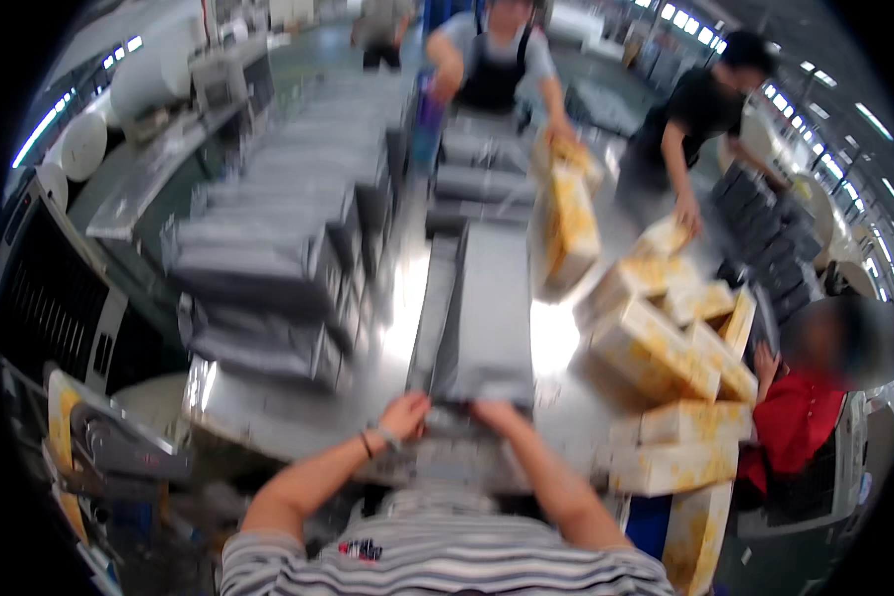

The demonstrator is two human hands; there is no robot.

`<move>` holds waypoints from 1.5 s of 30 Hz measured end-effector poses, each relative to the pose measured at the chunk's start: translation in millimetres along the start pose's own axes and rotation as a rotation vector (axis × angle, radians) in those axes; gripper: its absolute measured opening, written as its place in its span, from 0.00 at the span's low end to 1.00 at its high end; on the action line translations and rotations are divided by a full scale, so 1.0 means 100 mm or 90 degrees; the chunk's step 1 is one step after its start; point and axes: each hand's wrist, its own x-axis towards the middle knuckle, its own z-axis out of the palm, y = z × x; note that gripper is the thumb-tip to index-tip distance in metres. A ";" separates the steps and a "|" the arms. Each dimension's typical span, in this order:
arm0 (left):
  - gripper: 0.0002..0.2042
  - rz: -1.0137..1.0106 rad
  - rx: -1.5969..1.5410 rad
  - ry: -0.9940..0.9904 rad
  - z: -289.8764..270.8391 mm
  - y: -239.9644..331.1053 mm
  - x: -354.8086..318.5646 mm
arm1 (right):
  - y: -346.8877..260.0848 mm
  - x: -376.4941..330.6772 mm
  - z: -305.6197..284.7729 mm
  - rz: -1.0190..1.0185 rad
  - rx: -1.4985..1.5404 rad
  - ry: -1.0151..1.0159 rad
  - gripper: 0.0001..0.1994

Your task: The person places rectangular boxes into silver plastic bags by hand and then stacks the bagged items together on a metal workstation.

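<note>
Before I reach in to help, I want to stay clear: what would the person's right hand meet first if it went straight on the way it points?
Probably the grey flat pack itself: the right hand already grips its near edge, pointing up along it. Blur hides detail.

grey packet point(487, 308), yellow-white boxes point(656, 348)

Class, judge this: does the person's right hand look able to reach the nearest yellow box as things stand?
Probably yes: the right hand grips the grey bundle, and the nearest yellow box lies just to its right with bare table between.
</note>
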 end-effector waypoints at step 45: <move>0.06 0.702 0.530 -0.014 -0.54 0.53 -0.02 | 0.38 -1.02 -0.91 -0.213 0.219 0.136 0.06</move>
